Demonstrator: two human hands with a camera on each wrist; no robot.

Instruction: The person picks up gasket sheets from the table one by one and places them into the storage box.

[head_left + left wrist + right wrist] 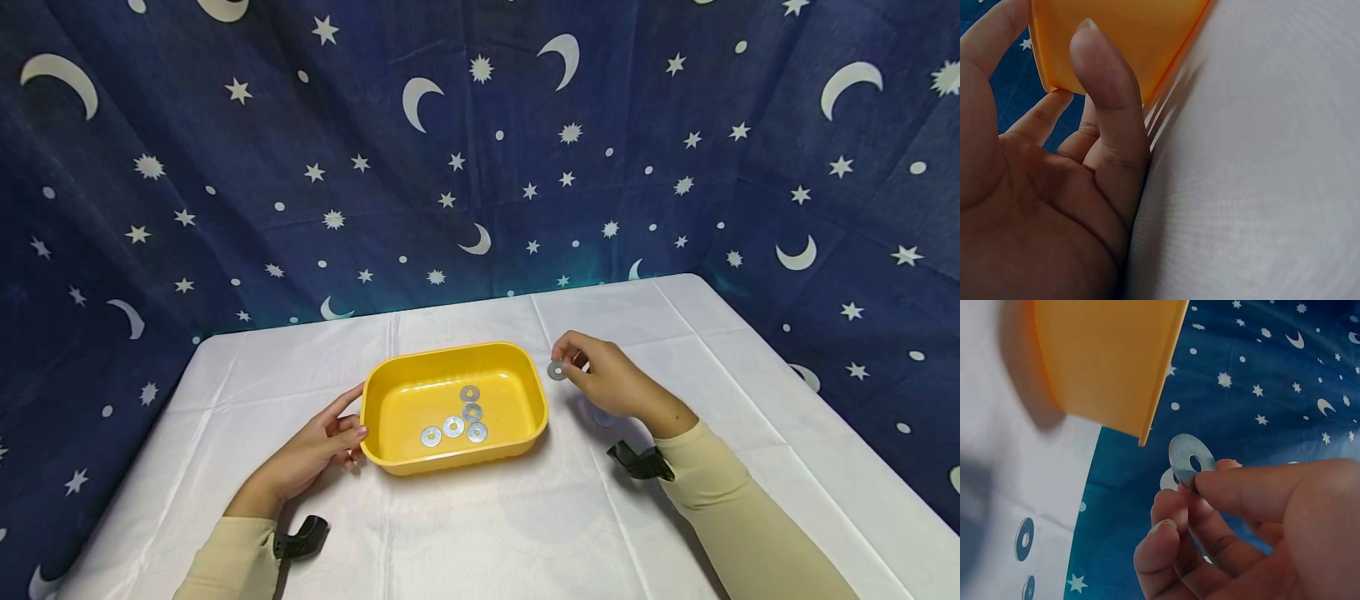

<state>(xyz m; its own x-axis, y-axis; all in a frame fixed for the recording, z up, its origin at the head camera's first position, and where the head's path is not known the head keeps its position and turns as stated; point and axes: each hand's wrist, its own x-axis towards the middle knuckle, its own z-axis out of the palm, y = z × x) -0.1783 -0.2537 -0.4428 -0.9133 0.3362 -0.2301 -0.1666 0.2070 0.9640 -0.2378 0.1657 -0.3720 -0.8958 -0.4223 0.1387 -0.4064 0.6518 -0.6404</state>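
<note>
A yellow plastic tray (442,460) stands on the white cloth with several flat metal washers (453,427) lying on its floor. My left hand (315,450) touches its left end, fingers spread and relaxed against the rim and outer wall. In the left wrist view, fingertips of the left hand (1054,175) meet the tray's edge (1129,37). Just outside the tray's right end, my right hand (603,375) pinches one washer (556,370) between thumb and fingers. The right wrist view shows this washer (1186,459) tilted, its hole visible, at tray height.
Beneath my right hand another washer (603,418) lies on the tablecloth (487,533); in the right wrist view two washers show there, one of them (1024,539) whole. A dark blue curtain (525,167) with moons and stars surrounds the table's back and sides.
</note>
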